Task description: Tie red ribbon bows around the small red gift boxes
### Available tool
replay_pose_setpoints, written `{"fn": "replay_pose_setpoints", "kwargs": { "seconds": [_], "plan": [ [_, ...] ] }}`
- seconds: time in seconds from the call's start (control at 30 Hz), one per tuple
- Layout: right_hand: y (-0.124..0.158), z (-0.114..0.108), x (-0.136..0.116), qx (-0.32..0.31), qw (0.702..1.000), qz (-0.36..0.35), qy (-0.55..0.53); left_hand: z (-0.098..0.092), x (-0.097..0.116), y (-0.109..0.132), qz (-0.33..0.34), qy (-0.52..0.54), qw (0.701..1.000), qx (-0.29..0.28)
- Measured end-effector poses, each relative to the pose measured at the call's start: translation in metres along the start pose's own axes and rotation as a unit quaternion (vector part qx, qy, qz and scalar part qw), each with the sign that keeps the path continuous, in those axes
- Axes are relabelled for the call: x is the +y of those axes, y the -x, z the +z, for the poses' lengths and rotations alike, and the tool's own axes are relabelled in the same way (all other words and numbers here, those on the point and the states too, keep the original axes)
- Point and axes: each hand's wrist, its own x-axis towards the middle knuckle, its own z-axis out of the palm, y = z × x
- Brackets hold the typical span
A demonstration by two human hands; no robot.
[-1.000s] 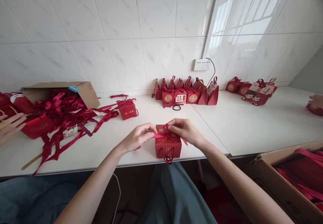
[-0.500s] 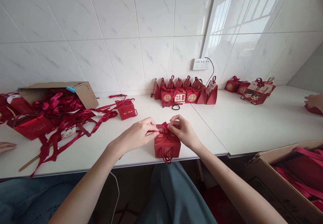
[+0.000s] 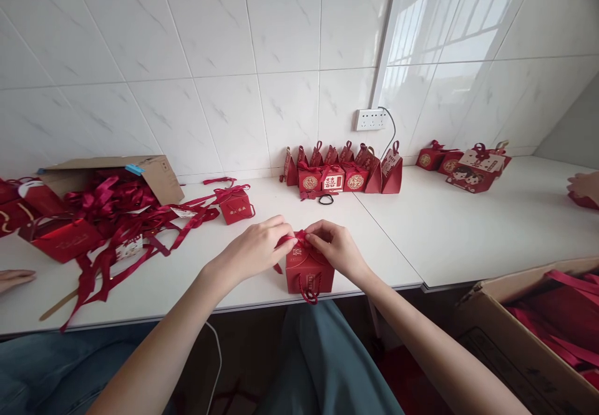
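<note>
At the far left edge, a co-worker's hand, low and flat near the counter; above, a cluster of red bags and a tilted red box. Just behind, in the left of the frame, a cardboard box on its side, spilling a ribbon tangle forward across the counter, with a flat stick poking out near the front edge. At the tangle's right end, a small bow-tied box.

At lower centre, the left hand, pinching a pink-red ribbon between thumb and fingers. Beneath the ribbon, at the counter's front edge, the corded gift box, upright, with part of its top hidden by fingers. On its right, the right hand, thumb and fingers closed on the ribbon's bow.

Beyond, a black band and a row of red boxes near the wall, below a power strip. Toward the right, more boxes; at lower right, a carton full of red material. At the right edge, another person's hand, touching something red.
</note>
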Motion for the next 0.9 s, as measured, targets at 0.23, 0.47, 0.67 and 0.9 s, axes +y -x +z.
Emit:
{"fn": "replay_pose_setpoints", "kwargs": {
  "seconds": [0.23,0.47,0.67,0.9],
  "plan": [
    [-0.001,-0.003,0.001,0.004,0.998,0.028,-0.057,-0.002,-0.004,0.003,-0.002,0.071,0.997,-0.005],
    [0.000,0.002,0.001,-0.005,0.999,0.019,-0.045,-0.001,0.002,-0.005,0.019,0.052,0.998,0.006],
    [0.003,0.001,0.001,-0.029,0.998,0.022,-0.060,0.001,0.002,-0.022,0.045,0.112,0.993,0.016],
    [0.005,-0.002,0.000,-0.017,0.990,0.054,-0.129,0.034,-0.014,-0.037,-0.024,0.228,0.973,0.037]
  ]
}}
